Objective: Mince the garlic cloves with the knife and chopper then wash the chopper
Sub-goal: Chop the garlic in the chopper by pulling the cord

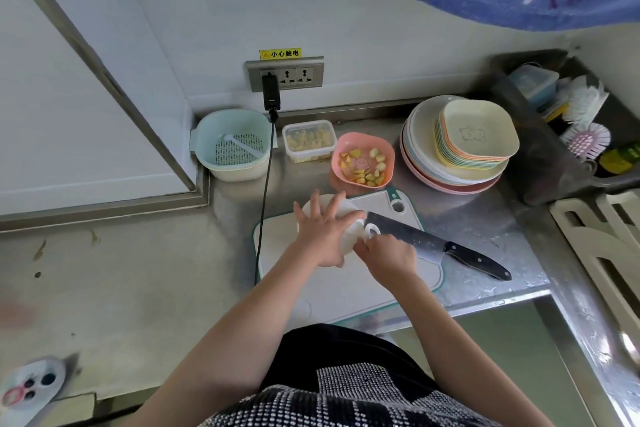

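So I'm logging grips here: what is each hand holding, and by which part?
Left hand presses down flat on the white chopper lid. Right hand pinches its pull ring. The knife lies unheld.

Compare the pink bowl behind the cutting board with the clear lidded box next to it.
The pink bowl is open, opaque and wavy-rimmed; the clear box is lidded, see-through and rectangular. The bowl's yellowish chunks lie loosely scattered; the box's pale contents look packed. Both rest on the steel counter, holding cut food.

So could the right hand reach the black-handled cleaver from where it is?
Probably yes: the black-handled cleaver lies uncovered on the white cutting board just beside the right hand, though that hand grips the white chopper's pull ring.
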A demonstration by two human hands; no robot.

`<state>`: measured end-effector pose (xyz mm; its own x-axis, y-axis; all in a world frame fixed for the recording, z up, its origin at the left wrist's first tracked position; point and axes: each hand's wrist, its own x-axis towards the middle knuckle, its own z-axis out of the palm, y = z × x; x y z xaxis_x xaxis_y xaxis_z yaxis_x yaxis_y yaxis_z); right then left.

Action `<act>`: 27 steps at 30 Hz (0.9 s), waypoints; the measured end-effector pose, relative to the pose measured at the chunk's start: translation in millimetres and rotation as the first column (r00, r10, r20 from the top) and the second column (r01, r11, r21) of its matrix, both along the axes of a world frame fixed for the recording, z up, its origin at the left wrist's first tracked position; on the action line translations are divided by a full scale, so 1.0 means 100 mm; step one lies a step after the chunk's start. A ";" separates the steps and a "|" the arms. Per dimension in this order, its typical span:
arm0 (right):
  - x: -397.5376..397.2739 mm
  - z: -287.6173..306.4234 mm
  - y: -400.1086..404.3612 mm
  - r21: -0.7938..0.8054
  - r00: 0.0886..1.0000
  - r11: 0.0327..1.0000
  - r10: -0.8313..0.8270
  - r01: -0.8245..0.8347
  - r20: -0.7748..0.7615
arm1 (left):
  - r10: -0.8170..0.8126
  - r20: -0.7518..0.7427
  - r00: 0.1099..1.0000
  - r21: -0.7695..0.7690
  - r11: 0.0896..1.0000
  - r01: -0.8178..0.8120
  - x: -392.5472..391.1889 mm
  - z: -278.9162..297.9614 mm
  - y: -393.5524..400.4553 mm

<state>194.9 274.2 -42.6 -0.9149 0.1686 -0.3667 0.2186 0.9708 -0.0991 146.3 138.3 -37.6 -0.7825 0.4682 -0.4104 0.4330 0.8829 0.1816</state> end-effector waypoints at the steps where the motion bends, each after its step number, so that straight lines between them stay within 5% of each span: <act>1: 0.01 0.00 0.00 0.014 1.000 1.000 0.011 -0.011 -0.012 | -0.004 0.000 1.000 -0.004 1.000 0.004 0.00 0.01 0.01; 20: 0.14 0.06 -0.01 0.095 0.995 0.991 0.101 -0.098 -0.027 | -0.028 -0.072 0.997 0.027 0.999 0.030 0.04 -0.06 0.03; 23: 0.19 0.07 0.11 0.066 0.999 0.998 -0.020 0.019 0.025 | -0.035 -0.076 0.996 0.024 0.999 0.037 0.03 -0.06 0.02; 27: 0.55 0.15 0.66 0.177 0.925 0.915 -0.376 0.362 0.051 | -0.048 -0.122 0.991 0.020 0.999 0.051 0.00 -0.08 0.00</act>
<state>250.0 340.3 -27.8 -0.7441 0.5515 -0.3770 0.5649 0.8207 0.0856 146.1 138.6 -45.8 -0.8016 0.5158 -0.3022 0.4960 0.8560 0.1454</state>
